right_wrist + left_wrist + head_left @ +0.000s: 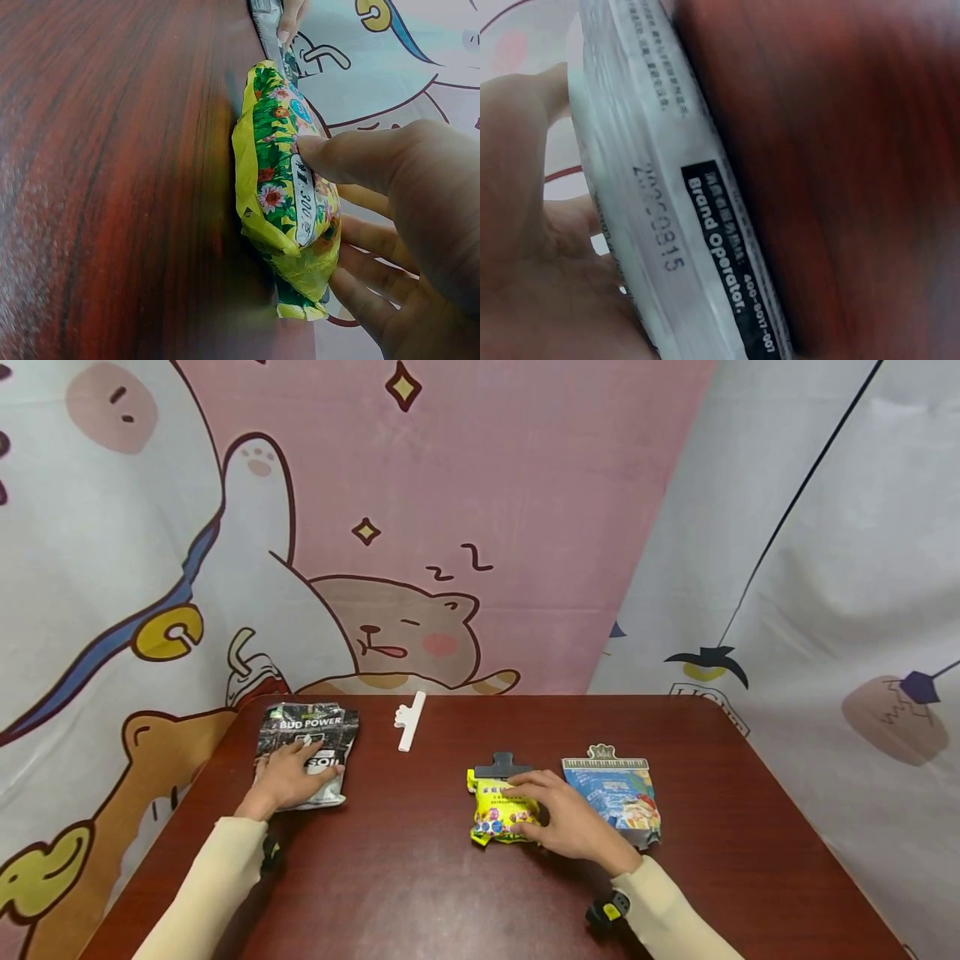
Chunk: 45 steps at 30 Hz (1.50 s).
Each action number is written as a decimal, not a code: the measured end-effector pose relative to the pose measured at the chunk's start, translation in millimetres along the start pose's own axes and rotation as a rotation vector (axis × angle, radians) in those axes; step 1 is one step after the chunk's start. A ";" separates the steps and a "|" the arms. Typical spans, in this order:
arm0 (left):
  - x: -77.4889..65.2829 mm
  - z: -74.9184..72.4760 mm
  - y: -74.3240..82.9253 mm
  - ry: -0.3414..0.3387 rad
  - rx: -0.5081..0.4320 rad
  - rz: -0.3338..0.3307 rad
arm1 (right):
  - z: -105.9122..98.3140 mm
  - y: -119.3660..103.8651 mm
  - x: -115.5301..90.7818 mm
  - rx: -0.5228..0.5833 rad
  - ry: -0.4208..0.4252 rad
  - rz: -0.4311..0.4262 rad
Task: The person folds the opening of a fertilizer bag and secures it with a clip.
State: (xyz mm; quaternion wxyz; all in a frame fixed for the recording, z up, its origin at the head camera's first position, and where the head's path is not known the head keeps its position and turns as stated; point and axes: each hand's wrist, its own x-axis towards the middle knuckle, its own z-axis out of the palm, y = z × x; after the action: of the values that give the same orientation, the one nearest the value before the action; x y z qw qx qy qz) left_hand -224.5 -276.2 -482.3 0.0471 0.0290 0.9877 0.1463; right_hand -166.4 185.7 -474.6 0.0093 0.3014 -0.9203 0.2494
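On the left of the table, my left hand (288, 777) rests on a black and silver soil bag (330, 727), fingers spread over its front. The left wrist view shows the bag's pale bottom edge (660, 217) with printed text, close to that hand. My right hand (566, 818) lies over the right side of a yellow flowered packet (495, 814). In the right wrist view the thumb touches the packet's top face (289, 161), and the other fingers extend loosely over it. A dark grey clip (504, 766) sits across the packet's far end.
Right of the yellow packet lies a blue bag (611, 797) with a silver clip (603, 762) along its far edge. A white clip (409, 722) lies towards the back of the dark red table (420, 877). A cartoon-printed cloth (525, 510) hangs behind.
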 end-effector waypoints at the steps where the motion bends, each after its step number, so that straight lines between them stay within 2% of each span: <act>1: -1.5 0.7 1.6 -0.001 -0.003 0.001 | 0.2 0.1 -0.1 0.000 0.000 0.000; 45: -61.4 25.4 68.4 0.055 -0.059 0.012 | 2.4 2.5 -0.6 0.019 0.008 0.021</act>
State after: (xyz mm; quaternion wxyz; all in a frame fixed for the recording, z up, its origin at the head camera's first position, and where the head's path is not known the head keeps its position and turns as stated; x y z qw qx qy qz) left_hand -157.9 -208.0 -481.4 0.0200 0.0294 0.9837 0.1763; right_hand -166.9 186.7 -478.0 0.0075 0.2907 -0.9210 0.2592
